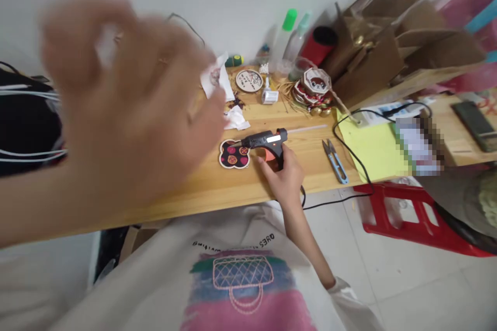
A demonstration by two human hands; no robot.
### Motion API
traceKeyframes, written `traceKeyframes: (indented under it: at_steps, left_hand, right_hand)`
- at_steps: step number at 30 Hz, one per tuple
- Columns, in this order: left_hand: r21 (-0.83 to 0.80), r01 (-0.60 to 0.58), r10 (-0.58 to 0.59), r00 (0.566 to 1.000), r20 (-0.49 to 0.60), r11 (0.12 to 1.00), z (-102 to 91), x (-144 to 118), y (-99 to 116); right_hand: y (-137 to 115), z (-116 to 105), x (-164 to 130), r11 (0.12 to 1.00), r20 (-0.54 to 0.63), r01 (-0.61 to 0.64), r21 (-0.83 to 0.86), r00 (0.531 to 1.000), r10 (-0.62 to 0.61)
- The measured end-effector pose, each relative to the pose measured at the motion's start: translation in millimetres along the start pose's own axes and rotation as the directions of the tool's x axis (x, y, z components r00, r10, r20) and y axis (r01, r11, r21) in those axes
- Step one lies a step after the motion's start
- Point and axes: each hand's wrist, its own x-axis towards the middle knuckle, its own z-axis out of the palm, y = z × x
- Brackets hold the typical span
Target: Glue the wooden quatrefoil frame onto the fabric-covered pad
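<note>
While the wooden table is stretching across the middle of the view, everything else is sitting somewhere in relation to it. The left hand is hanging blurred and close to the camera, above the table's left half, with its fingers spread loosely and nothing clearly held; whether it is touching the white paper scraps behind it I cannot tell. At the table's back right corner, a heap of brown cardboard boxes is leaning against the wall. Off the table's right front edge, a red plastic stool is standing on the tiled floor. On the table's right part a yellow sheet is lying flat. The right hand is reaching up over the table's front edge and wrapping its fingers around the handle of the black glue gun, which is standing near the front middle of the table with its nozzle pointing left. The nozzle is resting just at the flower-shaped black piece, which is lying flat on the table. A round decorated ornament is sitting toward the table's back, and the small snips are lying just right of the glue gun, apart from it.
</note>
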Motion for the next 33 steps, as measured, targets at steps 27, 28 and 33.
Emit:
traceKeyframes:
  at_steps: [27,28,33]
  left_hand:
    - [0.34,-0.88,0.783,0.457,0.421,0.331,152.6,-79,-98]
    - [0.338,-0.881,0.781,0.457,0.425,0.331,152.9,-79,-98]
    - [0.324,-0.881,0.776,0.462,0.43,0.345,153.7,-79,-98]
  right_hand:
    - [-8,-9,-4,1.0,-0.287,-0.026,-0.01,0.958,0.022]
    - [-8,-11,-6,0.999,-0.308,-0.013,-0.037,0.951,0.0]
    - [-1,-20,-14,0.987,-0.329,0.06,-0.147,0.938,-0.106]
